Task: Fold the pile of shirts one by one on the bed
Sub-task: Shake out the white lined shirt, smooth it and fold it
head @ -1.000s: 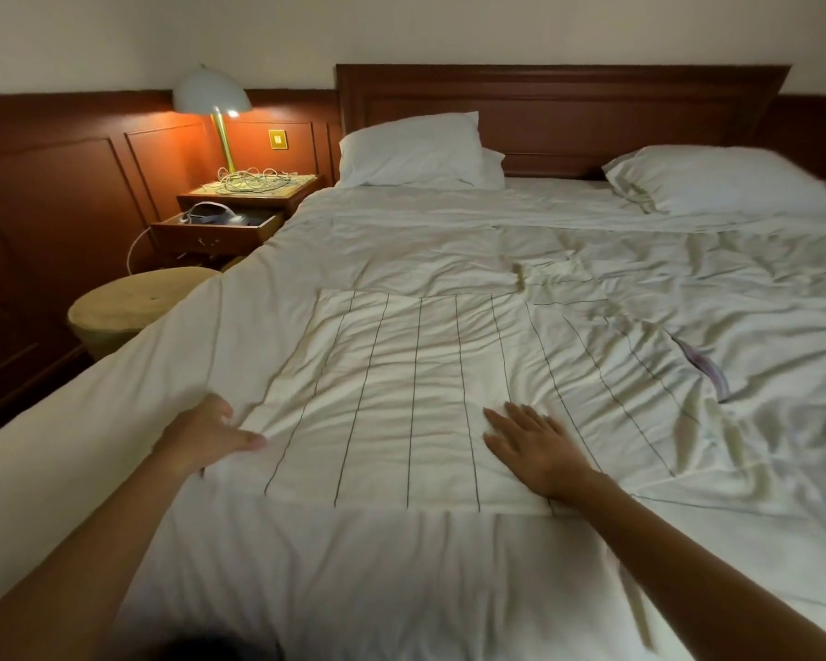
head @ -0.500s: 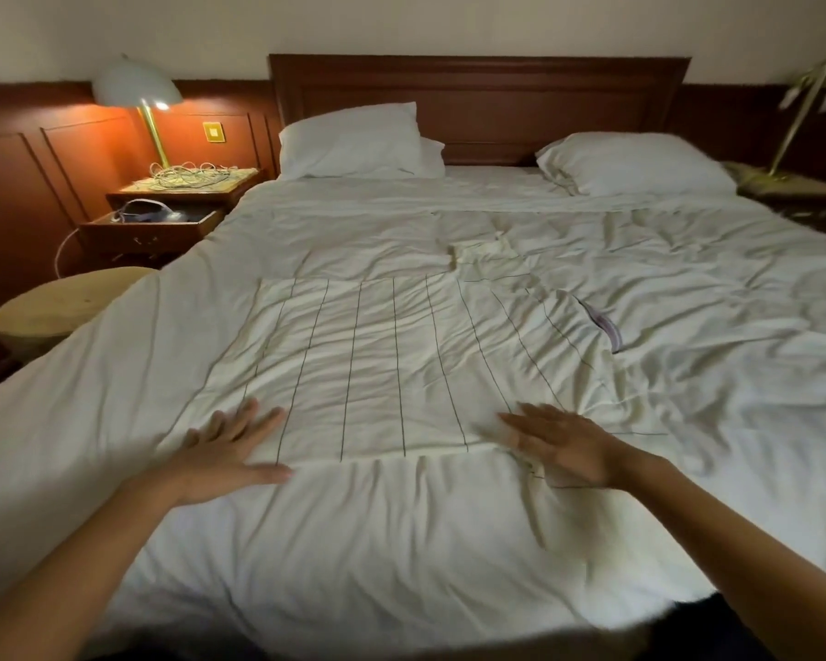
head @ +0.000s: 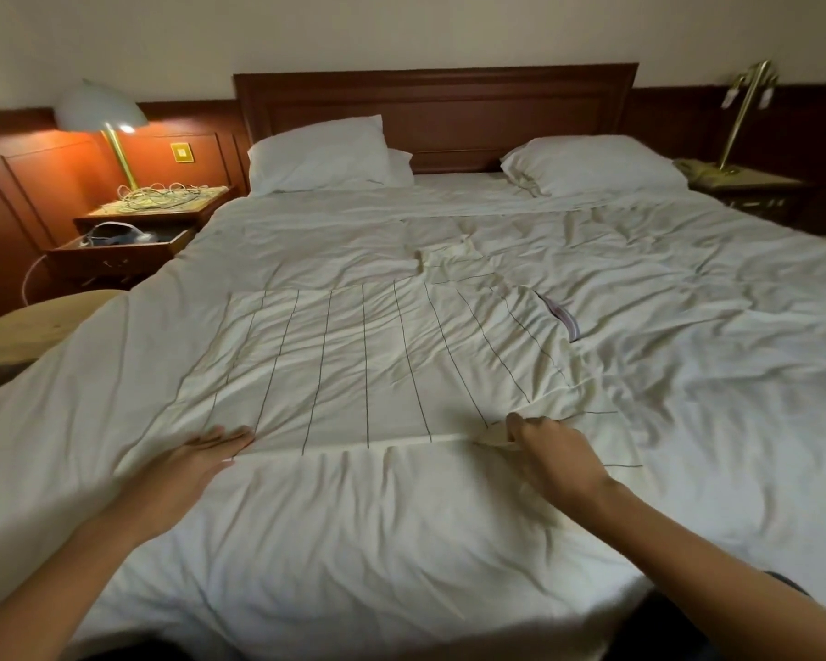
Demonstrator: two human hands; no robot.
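Observation:
A white shirt with thin dark stripes (head: 368, 360) lies spread flat on the bed (head: 354, 541), collar towards the pillows. My left hand (head: 201, 458) lies flat with straight fingers on the shirt's near left hem corner. My right hand (head: 549, 455) pinches the fabric at the near right hem, lifting a small fold. The shirt's right side is rumpled, with a striped label (head: 563, 322) showing.
Two white pillows (head: 325, 155) (head: 592, 164) lean at the wooden headboard. A nightstand with a lit lamp (head: 101, 116) and cables stands at the left, a round stool (head: 29, 326) beside it. Another lamp (head: 745, 102) stands at the right.
My left hand slid down to the shirt's near left corner. My right hand went from lying flat on the shirt to pinching its near right hem. The camera pulled back and turned right.

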